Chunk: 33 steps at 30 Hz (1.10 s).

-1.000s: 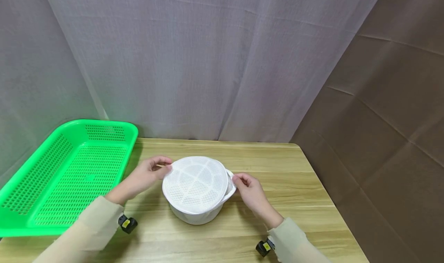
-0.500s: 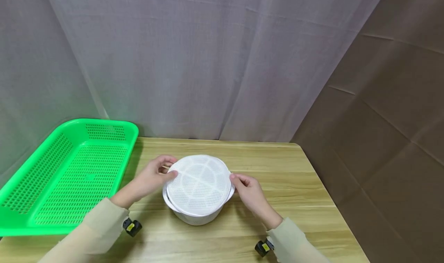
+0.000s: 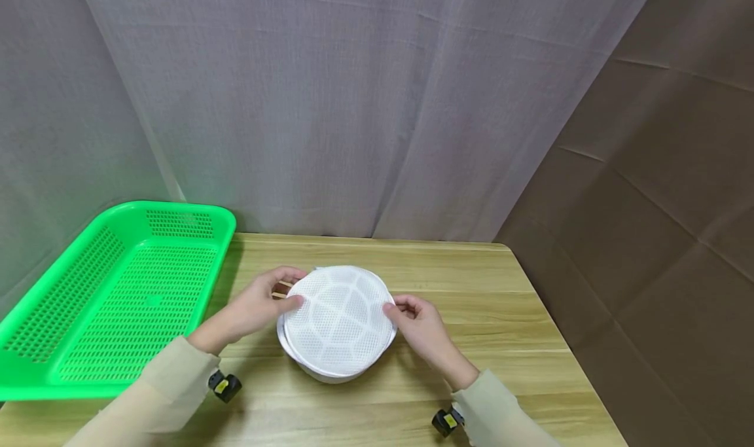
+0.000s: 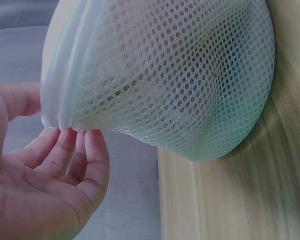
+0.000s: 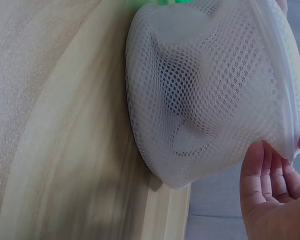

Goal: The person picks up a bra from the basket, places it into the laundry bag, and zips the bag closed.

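A round white mesh laundry bag point(image 3: 341, 322) stands on the table with its flat mesh top facing up. Its soft side wall point(image 4: 165, 70) sags and creases in the left wrist view. Along the top edge runs a zipper point(image 5: 285, 95), seen in the right wrist view. My left hand point(image 3: 262, 306) pinches the top rim at the left, thumb above and fingers below. On the opposite side my right hand point(image 3: 421, 326) pinches the rim between thumb and fingers. What lies inside the bag, if anything, cannot be made out.
A large green plastic basket point(image 3: 228, 228) with perforated walls stands on the left of the wooden table point(image 3: 471, 349). Behind the table hangs a grey curtain point(image 3: 330, 107), and brown cloth point(image 3: 648, 205) covers the right side.
The top has shifted right and lies more squarely over the bag's body. My left hand moved right, its thumb now over the rim. My right hand went from a side loop to the top rim.
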### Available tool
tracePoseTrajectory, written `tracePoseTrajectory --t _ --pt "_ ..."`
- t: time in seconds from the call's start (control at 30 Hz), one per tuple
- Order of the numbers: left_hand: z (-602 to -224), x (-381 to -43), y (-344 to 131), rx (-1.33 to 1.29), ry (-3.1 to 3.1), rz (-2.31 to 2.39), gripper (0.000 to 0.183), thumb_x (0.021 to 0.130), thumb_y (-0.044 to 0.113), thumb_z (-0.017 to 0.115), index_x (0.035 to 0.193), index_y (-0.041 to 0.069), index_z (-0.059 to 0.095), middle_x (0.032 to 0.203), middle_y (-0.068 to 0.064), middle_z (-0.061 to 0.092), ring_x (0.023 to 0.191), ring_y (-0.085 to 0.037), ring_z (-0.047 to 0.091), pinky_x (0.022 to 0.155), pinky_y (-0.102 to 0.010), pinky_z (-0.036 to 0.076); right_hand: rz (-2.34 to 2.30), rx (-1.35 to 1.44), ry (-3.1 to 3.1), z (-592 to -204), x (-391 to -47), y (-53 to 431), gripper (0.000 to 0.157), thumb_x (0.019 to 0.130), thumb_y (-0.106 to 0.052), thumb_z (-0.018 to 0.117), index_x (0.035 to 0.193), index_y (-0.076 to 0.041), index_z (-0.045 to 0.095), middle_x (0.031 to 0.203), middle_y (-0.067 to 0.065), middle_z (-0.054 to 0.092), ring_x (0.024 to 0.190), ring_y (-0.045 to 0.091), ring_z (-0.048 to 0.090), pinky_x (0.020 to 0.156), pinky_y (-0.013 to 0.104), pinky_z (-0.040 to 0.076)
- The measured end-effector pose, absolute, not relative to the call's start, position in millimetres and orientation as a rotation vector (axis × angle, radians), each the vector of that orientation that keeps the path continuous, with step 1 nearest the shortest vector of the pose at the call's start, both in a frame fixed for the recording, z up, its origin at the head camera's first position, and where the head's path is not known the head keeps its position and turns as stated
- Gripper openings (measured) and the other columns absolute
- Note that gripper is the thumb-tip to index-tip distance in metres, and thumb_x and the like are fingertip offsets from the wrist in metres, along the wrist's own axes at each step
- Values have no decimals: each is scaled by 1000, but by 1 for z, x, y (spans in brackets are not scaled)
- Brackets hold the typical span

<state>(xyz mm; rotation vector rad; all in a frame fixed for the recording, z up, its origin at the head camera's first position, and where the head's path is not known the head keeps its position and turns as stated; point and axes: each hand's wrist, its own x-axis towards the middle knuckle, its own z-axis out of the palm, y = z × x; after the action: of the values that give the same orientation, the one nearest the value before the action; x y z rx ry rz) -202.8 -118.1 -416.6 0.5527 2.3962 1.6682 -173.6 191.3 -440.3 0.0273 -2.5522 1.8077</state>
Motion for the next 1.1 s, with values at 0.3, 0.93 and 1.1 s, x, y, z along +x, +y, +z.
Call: tracePoseTrajectory --t 0.3,0.93,1.1 --pt "-417 -206 -111 429 2452 1645 37 94 27 64 123 6 55 112 -11 60 101 -26 57 84 -37 48 1796 106 -2574 -440 -171 193 16 87 -17 73 98 -6 70 86 6 66 72 16 59 62 24 49" --pt "-408 -204 -93 532 2477 1750 30 87 6 70 115 8 63 90 -5 63 80 -19 57 67 -26 48 1793 212 -2522 -431 -174 193 22 92 -19 68 110 -6 67 96 6 66 84 21 62 72 33 54" --pt "-402 -199 -90 689 2463 1754 27 87 4 69 113 8 64 98 -5 66 82 -18 58 69 -26 49 1818 186 -2495 -422 -176 187 24 95 -22 63 112 -4 67 98 6 67 85 21 64 75 36 55"
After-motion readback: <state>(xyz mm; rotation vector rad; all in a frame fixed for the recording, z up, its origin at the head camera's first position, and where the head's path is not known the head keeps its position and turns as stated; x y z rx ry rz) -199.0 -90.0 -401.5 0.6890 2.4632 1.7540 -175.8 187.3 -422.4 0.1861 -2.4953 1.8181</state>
